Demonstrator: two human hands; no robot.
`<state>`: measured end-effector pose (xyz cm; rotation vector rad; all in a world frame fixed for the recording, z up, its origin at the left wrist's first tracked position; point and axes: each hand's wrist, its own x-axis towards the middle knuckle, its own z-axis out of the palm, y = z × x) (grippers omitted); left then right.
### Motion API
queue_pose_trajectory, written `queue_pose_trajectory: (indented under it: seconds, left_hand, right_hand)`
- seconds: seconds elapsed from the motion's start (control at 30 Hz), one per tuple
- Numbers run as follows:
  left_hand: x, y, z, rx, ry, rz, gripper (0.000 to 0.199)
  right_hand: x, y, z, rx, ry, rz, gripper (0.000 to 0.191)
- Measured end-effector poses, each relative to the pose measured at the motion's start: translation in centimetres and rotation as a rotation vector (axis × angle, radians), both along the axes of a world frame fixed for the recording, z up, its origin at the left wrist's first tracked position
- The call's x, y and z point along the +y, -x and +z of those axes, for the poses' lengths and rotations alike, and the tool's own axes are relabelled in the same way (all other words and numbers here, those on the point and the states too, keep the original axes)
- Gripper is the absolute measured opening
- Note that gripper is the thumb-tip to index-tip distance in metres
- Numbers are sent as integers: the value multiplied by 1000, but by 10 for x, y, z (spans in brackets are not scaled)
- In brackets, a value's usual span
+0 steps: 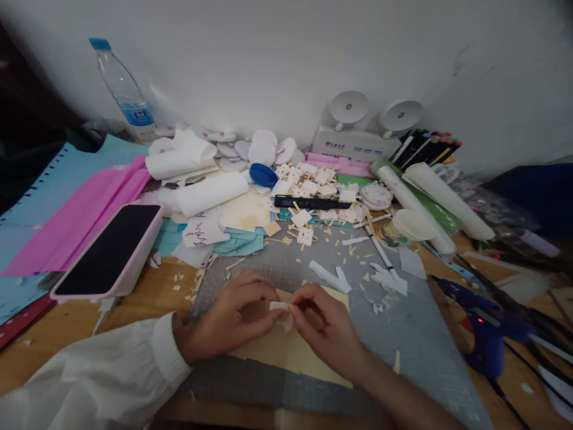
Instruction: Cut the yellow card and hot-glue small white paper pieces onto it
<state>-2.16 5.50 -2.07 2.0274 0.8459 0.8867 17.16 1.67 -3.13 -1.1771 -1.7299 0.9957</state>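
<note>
Between my two hands is a small white paper piece [279, 306], pinched from both ends. My left hand [237, 310] has its thumb and fingers closed on the left end. My right hand [324, 325] pinches the right end with thumb and forefinger. Beneath them lies a cream-coloured sheet [308, 359] on the grey cutting mat [394, 340]. White paper strips [329, 276] rest on the mat just beyond my right hand.
A phone [111, 251] in a pink case lies left, near a water bottle [128, 89]. Small cream paper squares [305, 236], a black pen [312, 203] and a paper cup [408, 227] stand behind. A blue glue gun [486, 331] is at right.
</note>
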Motion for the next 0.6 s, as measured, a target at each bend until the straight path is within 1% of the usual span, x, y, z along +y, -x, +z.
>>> queue_pose_trajectory:
  seconds: [0.07, 0.2, 0.27, 0.4, 0.47, 0.6]
  left_hand:
    - [1, 0, 2, -35, 86, 24, 3]
    - [3, 1, 4, -109, 232, 27, 4]
    - [4, 1, 3, -128, 250, 17, 3]
    - [3, 1, 3, -116, 260, 19, 4]
    - [2, 0, 5, -98, 288, 9, 4]
    - [0, -1, 12, -84, 301, -57, 10]
  right_hand:
    - [-1, 1, 0, 9, 19, 2, 5]
    - [-1, 1, 1, -4, 87, 40, 6]
    - [-2, 1, 3, -11, 111, 70, 6]
    - [-2, 0, 5, -15, 103, 99, 4]
    - [-1, -1, 5, -7, 108, 95, 3]
    - [1, -1, 3, 14, 127, 80, 9]
